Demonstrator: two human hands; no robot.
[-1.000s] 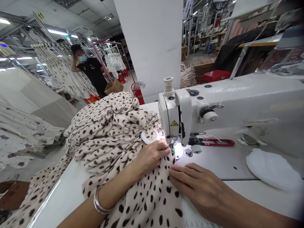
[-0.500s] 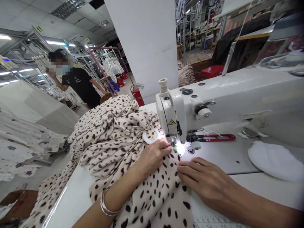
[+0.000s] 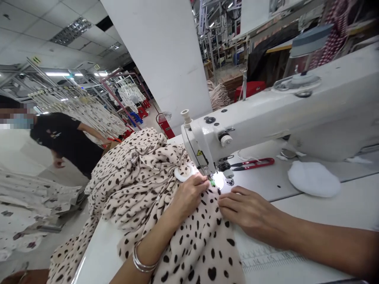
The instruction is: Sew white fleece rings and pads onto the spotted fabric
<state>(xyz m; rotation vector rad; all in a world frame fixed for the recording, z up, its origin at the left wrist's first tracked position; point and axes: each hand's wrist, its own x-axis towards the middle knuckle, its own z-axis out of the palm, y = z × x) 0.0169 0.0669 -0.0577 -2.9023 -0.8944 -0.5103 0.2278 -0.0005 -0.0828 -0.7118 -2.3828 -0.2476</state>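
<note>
The brown-spotted fabric (image 3: 201, 244) lies on the desk (image 3: 100, 240), left of the white sewing machine (image 3: 251, 126). Its bulk is heaped on the far left, one part hangs over the left side, and a flatter panel comes toward the near edge. The panel's right edge runs up to the presser foot (image 3: 209, 178).

The left hand (image 3: 191, 193) has its fingers drawn together and seems to pinch the cloth just beside the foot; the right hand (image 3: 248, 209) is flattened and unclenched, fingertips resting on the panel's right edge, nearer than the needle area.

The cloth looks soft, limp and slightly fuzzy, so it should grip well rather than slip, and it is hardly fragile. A single layer would be light, but the heap probably drags with its weight. The best hold is likely along the flat right edge, with fingertips clear of the needle and the folds kept loose.

A white ring (image 3: 178, 176) lies against the folds; red-handled thread snips (image 3: 257, 163) and a white pad (image 3: 314, 179) lie to the right.

A brown box (image 3: 35, 276) is cut off at the near left, and a cardboard box (image 3: 110, 148) sits beyond the heap, by a co-worker (image 3: 65, 134); the contents of both are out of sight.
</note>
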